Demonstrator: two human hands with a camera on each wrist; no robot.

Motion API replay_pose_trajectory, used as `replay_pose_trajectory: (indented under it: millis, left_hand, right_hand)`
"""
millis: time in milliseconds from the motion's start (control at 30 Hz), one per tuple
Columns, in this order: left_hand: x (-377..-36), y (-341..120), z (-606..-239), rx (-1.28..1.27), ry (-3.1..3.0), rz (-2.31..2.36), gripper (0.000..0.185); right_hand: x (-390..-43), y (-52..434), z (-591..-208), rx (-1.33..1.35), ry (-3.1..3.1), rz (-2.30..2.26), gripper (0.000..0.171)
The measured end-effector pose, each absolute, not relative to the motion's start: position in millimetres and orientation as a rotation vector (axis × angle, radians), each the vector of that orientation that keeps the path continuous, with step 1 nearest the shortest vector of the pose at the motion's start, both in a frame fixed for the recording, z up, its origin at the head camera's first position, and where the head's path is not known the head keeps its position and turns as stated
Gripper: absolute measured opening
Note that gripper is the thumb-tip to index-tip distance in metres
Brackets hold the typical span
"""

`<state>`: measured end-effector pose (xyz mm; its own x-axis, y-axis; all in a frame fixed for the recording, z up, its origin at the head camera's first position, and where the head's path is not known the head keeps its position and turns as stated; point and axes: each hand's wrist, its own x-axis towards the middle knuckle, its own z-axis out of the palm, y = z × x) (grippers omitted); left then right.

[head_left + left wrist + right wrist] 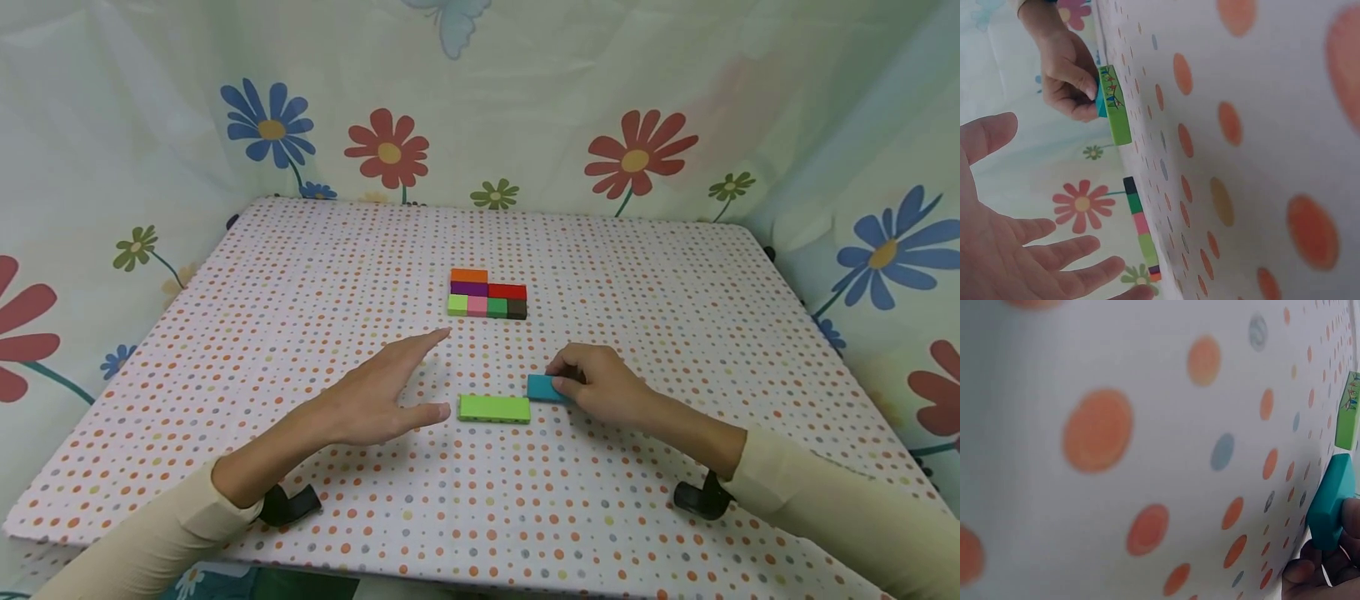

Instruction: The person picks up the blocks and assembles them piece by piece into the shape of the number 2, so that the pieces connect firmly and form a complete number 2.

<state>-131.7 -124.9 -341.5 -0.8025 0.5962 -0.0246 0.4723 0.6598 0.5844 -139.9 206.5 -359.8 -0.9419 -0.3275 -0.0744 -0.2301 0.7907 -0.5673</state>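
Item 1: teal block [545, 387]. Held in my right hand [600, 385], fingers curled over its top and far side, thumb at the near edge. It sits low at the table [300, 275], right of centre and towards my side; I cannot tell whether its underside touches the cloth. The right wrist view shows its corner [1330, 503] with my fingertips [1300, 570] beneath it.

Item 2: long light-green block [495, 407]. Lies flat on the table, just left of the teal block and slightly nearer to me, the two ends close together or touching. The left wrist view shows a small printed pattern on its top face [1115, 105].

Item 3: my left hand [378, 392]. Fingers straight and spread, grasping nothing, palm turned inward, hovering just left of the light-green block; the thumb tip is near that block's left end.

Item 4: cluster of small blocks [487, 293], farther back at the middle of the table, well apart from both hands. Front row, left to right: lime, pink, green, dark brown. Behind these, purple and red side by side; orange at the back left.

Item 5: table covering, white cloth with orange, grey and green dots.

Item 6: backdrop [637, 150], pale fabric printed with red, blue and olive flowers, hanging on three sides.
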Motion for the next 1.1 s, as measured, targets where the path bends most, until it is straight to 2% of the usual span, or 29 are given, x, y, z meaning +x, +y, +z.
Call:
replay_pose_trajectory:
  millis: [333,1100]
  left_hand:
    - [-131,-123,-339,0.873,2.659,0.851,0.089]
    - [-130,-122,-337,0.89,2.656,0.865,0.09]
  right_hand:
    - [-133,211,-361,-0.585,2.813,-0.886,0.011]
    - [-125,210,-360,-0.682,2.797,-0.89,0.011]
